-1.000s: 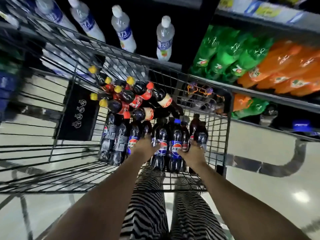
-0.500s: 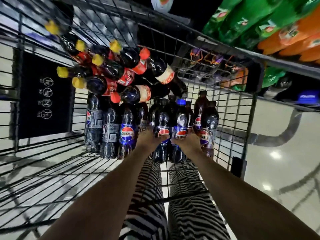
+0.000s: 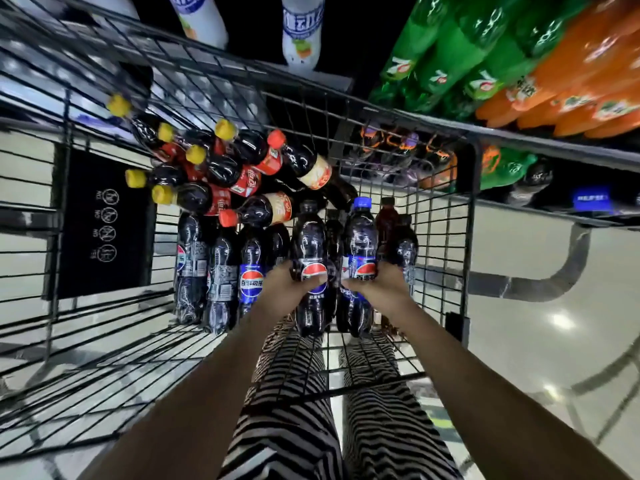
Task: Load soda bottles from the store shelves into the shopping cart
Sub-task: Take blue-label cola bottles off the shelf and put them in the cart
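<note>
Your zebra-striped trousers (image 3: 294,427) show through the wire floor of the shopping cart (image 3: 104,358). Your left hand (image 3: 289,287) curls its fingers round the label band of a black-capped Pepsi bottle (image 3: 309,240). Your right hand (image 3: 379,289) grips a blue-capped Pepsi bottle (image 3: 360,237) the same way.

Compared with one second ago, the hands have drawn together, and the two bottles now stand side by side inside the cart. Whether their bases touch the floor cannot be confirmed. Treat placement as nearly complete; release remains.

The bottles are glossy clear plastic, waisted and ribbed, filled with dark cola. The cart is thin black wire grid.

To the left stands a row of Pepsi bottles (image 3: 221,271). Beyond lies a pile of cola bottles (image 3: 221,174) with yellow and red caps. On the shelves beyond the cart lie green 7-Up bottles (image 3: 433,57) and orange soda bottles (image 3: 571,81).
</note>
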A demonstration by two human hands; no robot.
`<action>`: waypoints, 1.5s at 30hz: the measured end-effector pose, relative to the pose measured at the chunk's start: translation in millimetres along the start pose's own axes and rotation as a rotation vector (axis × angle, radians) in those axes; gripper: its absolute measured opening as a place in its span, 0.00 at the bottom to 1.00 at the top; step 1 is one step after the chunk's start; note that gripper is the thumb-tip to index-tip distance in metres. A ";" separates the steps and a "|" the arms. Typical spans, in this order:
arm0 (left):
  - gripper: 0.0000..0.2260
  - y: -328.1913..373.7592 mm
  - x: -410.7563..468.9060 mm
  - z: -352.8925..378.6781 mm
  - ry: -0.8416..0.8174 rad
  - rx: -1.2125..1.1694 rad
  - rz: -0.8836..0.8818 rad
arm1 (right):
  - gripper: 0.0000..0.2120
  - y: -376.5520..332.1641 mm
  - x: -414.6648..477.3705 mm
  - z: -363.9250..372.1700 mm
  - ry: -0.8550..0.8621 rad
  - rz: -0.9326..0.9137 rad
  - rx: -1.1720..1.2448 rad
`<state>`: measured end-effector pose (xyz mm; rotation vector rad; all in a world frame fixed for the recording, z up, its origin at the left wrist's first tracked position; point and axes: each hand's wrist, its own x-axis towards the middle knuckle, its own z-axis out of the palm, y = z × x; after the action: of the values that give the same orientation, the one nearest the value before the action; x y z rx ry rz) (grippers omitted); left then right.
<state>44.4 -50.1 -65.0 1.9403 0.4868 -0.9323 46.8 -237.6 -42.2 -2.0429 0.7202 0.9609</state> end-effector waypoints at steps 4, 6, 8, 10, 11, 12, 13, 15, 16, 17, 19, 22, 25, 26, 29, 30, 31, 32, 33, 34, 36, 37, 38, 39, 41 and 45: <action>0.15 38.6 -31.5 -19.0 0.041 0.003 0.093 | 0.18 -21.8 -39.5 -46.4 0.031 -0.109 0.003; 0.21 60.2 -48.4 -23.3 0.076 0.014 0.137 | 0.18 -28.5 -58.8 -72.7 0.066 -0.156 0.022; 0.33 83.5 -65.1 -24.2 0.097 0.021 0.194 | 0.17 -32.6 -77.8 -100.7 0.104 -0.208 0.068; 0.44 109.7 -83.8 -21.4 0.127 0.006 0.245 | 0.15 -32.8 -96.7 -129.5 0.145 -0.278 0.092; 0.44 123.7 -93.2 -18.4 0.141 -0.004 0.273 | 0.14 -30.8 -105.3 -144.7 0.162 -0.309 0.095; 0.41 137.8 -102.2 -14.3 0.171 0.003 0.302 | 0.13 -28.1 -113.3 -160.1 0.176 -0.339 0.101; 0.37 152.7 -112.4 -8.7 0.208 0.014 0.340 | 0.12 -25.4 -121.9 -175.9 0.186 -0.369 0.106; 0.29 180.5 -131.5 6.2 0.265 0.027 0.420 | 0.11 -17.2 -135.5 -208.1 0.212 -0.419 0.113; 0.23 192.5 -139.2 14.7 0.279 0.034 0.429 | 0.11 -11.8 -140.9 -223.8 0.238 -0.436 0.116; 0.15 207.8 -150.5 23.9 0.296 0.037 0.450 | 0.12 -6.7 -146.3 -239.2 0.267 -0.451 0.117; 0.14 233.2 -167.1 43.1 0.312 0.052 0.511 | 0.14 5.2 -155.4 -269.0 0.320 -0.468 0.126; 0.11 263.0 -176.8 70.9 0.344 0.064 0.579 | 0.17 26.6 -166.6 -313.0 0.371 -0.490 0.167; 0.13 295.5 -182.7 100.4 0.338 0.025 0.616 | 0.17 46.5 -180.7 -355.5 0.403 -0.513 0.198; 0.12 307.7 -186.2 110.4 0.325 0.013 0.636 | 0.15 51.9 -185.5 -368.6 0.411 -0.513 0.210; 0.11 345.2 -199.7 136.3 0.295 0.028 0.700 | 0.08 61.7 -198.7 -404.4 0.420 -0.557 0.232; 0.13 357.6 -204.3 141.7 0.280 0.023 0.705 | 0.08 62.1 -203.0 -414.7 0.421 -0.562 0.246; 0.17 369.3 -205.3 145.7 0.270 0.011 0.713 | 0.09 61.5 -204.5 -424.8 0.420 -0.564 0.263; 0.23 380.9 -203.4 148.7 0.261 -0.009 0.721 | 0.09 59.3 -206.9 -434.4 0.415 -0.570 0.281; 0.29 393.4 -202.9 150.4 0.267 -0.017 0.727 | 0.08 56.1 -204.9 -443.8 0.409 -0.575 0.290; 0.32 405.3 -200.2 150.0 0.264 -0.032 0.731 | 0.08 51.1 -202.9 -451.8 0.408 -0.578 0.301; 0.30 430.3 -193.9 147.1 0.244 -0.055 0.718 | 0.12 37.9 -190.5 -466.6 0.439 -0.566 0.322; 0.28 442.1 -189.8 144.4 0.244 -0.069 0.703 | 0.16 30.2 -181.9 -473.7 0.454 -0.558 0.329; 0.28 454.0 -184.1 140.7 0.250 -0.078 0.688 | 0.20 21.7 -173.8 -480.0 0.459 -0.547 0.334; 0.27 465.9 -178.8 137.8 0.260 -0.085 0.690 | 0.22 12.3 -166.4 -485.8 0.453 -0.541 0.334; 0.23 488.6 -162.7 131.0 0.302 -0.091 0.687 | 0.22 -7.6 -149.0 -497.8 0.445 -0.545 0.340; 0.26 530.4 -130.5 115.8 0.325 -0.112 0.709 | 0.22 -50.4 -115.7 -526.2 0.456 -0.558 0.325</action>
<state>257.3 -419.2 295.8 1.9538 0.0059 -0.1355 223.2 -617.9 300.0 -2.0135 0.4463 0.0543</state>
